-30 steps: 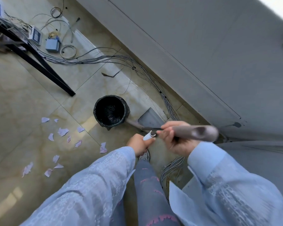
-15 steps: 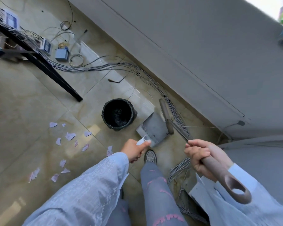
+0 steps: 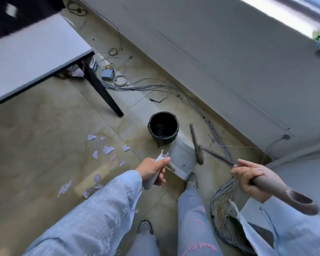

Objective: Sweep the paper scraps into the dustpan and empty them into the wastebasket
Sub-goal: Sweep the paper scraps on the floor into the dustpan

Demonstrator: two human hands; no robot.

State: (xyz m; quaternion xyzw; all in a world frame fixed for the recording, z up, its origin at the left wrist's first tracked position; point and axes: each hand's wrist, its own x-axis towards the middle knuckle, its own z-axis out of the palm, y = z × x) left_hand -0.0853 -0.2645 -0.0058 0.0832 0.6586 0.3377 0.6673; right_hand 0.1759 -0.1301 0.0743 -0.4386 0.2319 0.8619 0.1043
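Several pale purple paper scraps (image 3: 107,149) lie scattered on the tiled floor, left of my legs. A round black wastebasket (image 3: 163,127) with a dark liner stands just beyond them. My left hand (image 3: 152,170) grips the light handle of a grey dustpan (image 3: 181,159), whose pan hangs just right of the basket, above my foot. My right hand (image 3: 248,175) is closed around the brown handle of a broom (image 3: 197,145); its narrow head sits beside the dustpan, towards the wall.
A table (image 3: 31,58) with a black leg (image 3: 103,93) stands at the left. Bundled grey cables (image 3: 201,108) run along the wall's foot and pile up by my right leg. Small electronic boxes (image 3: 107,74) lie under the table's corner.
The view has tilted up and back, bringing the table top into sight. Both hands moved apart a second ago; the broom handle swung down to the right, and the dustpan stays by the basket.
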